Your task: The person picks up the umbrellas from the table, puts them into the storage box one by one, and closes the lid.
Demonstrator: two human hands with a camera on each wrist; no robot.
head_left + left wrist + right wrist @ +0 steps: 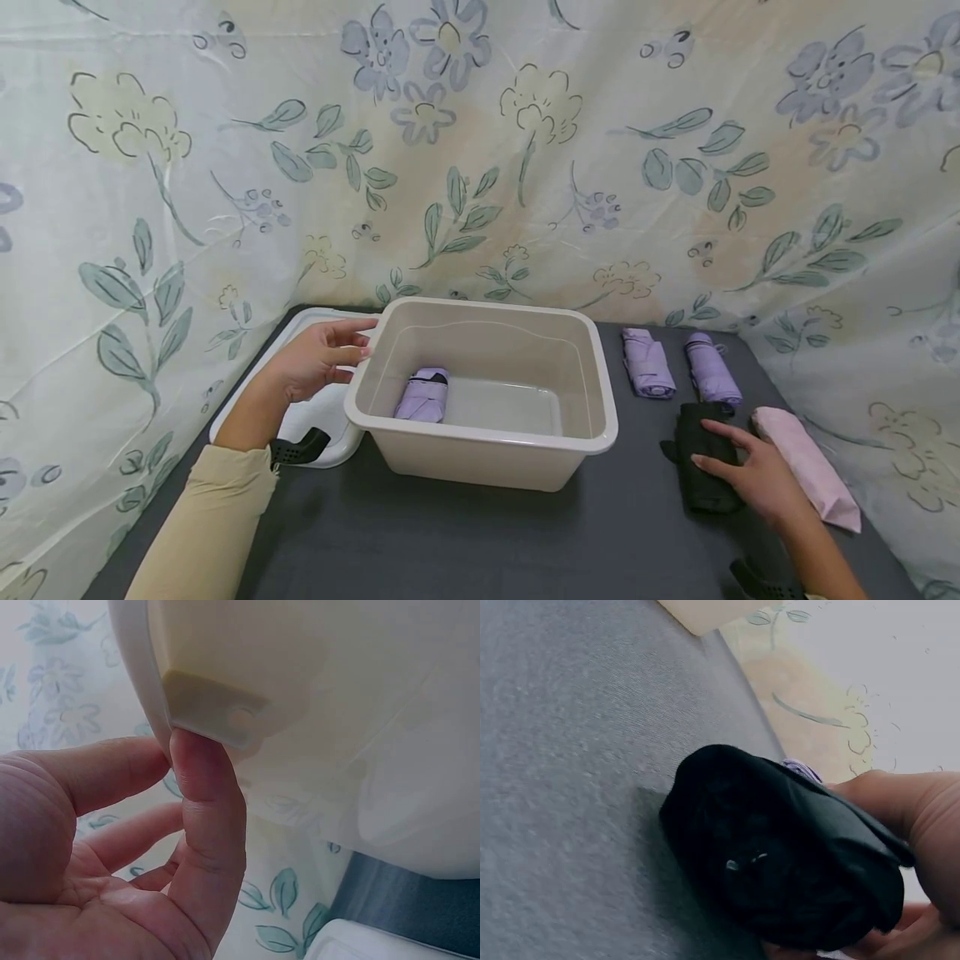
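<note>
The right hand (753,477) rests on a folded black umbrella (701,467) near the right edge of the desk (450,542). Its fingers lie across the top and curl round the far side, so it holds the black umbrella against the desk. The left hand (318,360) is at the left rim of a cream tub (525,467) in the middle of the desk, thumb tip under the rim, fingers loose. A purple umbrella (423,394) lies inside the tub at its left end. Two more purple ones (647,362) lie near the back edge. A pink one (810,467) lies just beside the black umbrella. A white lid (318,417) lies by the left edge.
</note>
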